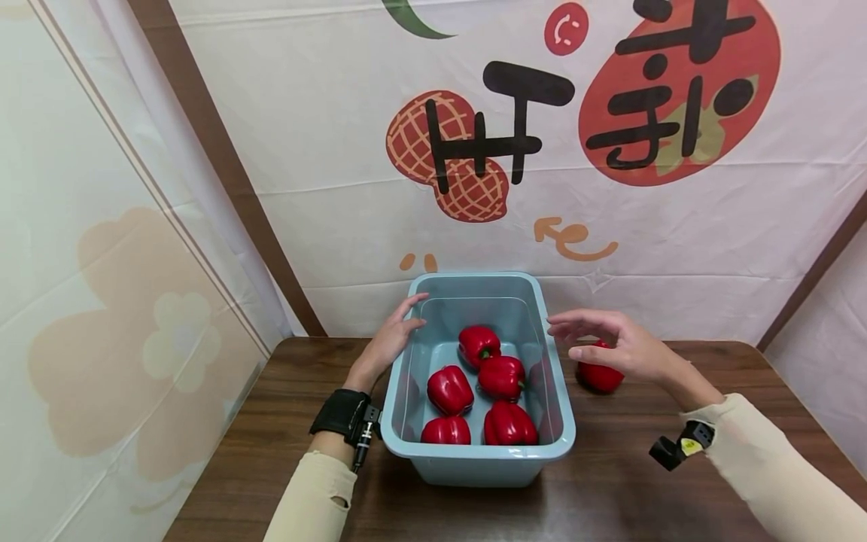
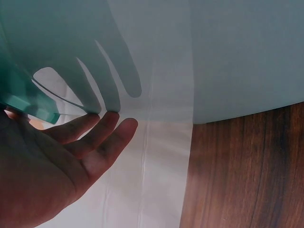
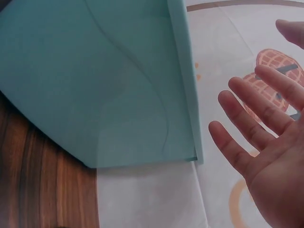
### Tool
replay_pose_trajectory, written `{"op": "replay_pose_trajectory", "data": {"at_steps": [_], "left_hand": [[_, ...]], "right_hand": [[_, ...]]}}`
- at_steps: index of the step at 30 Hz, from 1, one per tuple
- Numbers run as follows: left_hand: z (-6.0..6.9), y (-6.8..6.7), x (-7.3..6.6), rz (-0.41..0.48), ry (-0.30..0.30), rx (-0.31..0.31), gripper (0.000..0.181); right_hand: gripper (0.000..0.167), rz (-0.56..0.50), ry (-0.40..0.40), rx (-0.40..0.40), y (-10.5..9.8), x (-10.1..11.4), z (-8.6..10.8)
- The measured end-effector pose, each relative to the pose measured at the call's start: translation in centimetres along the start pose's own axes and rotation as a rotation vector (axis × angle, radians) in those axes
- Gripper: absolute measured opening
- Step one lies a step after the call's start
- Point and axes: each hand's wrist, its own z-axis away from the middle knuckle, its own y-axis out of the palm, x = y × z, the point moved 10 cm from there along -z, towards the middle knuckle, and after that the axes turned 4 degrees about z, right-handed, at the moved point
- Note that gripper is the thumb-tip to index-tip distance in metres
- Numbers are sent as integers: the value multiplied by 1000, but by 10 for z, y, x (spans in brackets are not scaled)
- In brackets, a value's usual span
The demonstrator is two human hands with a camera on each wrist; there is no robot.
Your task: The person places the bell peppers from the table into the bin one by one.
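A light blue plastic bin (image 1: 481, 473) stands on the table with several red bell peppers (image 1: 502, 378) inside. At its left rim is my left hand (image 1: 389, 342), thumb and a finger reaching over the edge. In the left wrist view, the other fingers (image 2: 102, 137) of that hand lie fairly straight at the bin's outer wall, where their reflections show. My right hand (image 1: 619, 342) hovers just right of the bin's right rim, fingers extended, holding nothing. Partly hidden below it, another red bell pepper (image 1: 599, 379) rests on the table outside the bin.
The wooden table (image 1: 630, 467) has dark brown grain. Behind it hangs a white printed cloth (image 1: 325, 150) close to the bin's far side, and another cloth panel (image 1: 101, 188) stands on the left.
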Motion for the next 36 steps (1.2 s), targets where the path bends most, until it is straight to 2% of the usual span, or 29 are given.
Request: {"op": "replay_pose_trajectory", "data": {"at_steps": [12, 23, 36], "left_hand": [[-1, 1, 0, 0, 4, -10, 52], [0, 0, 0, -2, 6, -13, 52], [-1, 0, 1, 4, 5, -7, 53]], "right_hand": [[47, -13, 4, -17, -6, -14, 8], [43, -23, 47, -40, -14, -29, 17], [38, -37, 182, -107, -31, -69, 34]]}}
